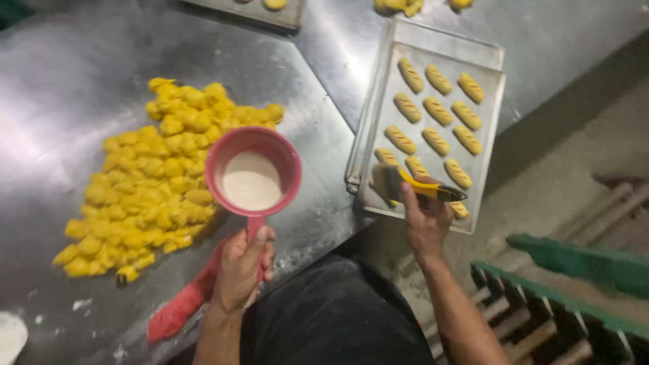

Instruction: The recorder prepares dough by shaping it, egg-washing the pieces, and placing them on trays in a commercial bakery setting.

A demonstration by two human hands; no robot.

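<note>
My left hand (245,270) grips the handle of a pink scoop cup (253,169) holding a pale creamy liquid, held above the steel table (74,67). My right hand (424,220) holds a brush with a yellow handle (414,185); its bristles rest over the near end of a metal baking tray (490,122). On that tray lie three rows of yellow scored dough pieces (437,111). A big heap of yellow dough pieces (152,182) lies on the table left of the cup.
A red cloth (179,307) lies at the table's near edge. More trays with yellow pieces (274,5) stand at the far side. Green wooden crates (561,297) stand on the floor at right. A white patch (10,334) sits at bottom left.
</note>
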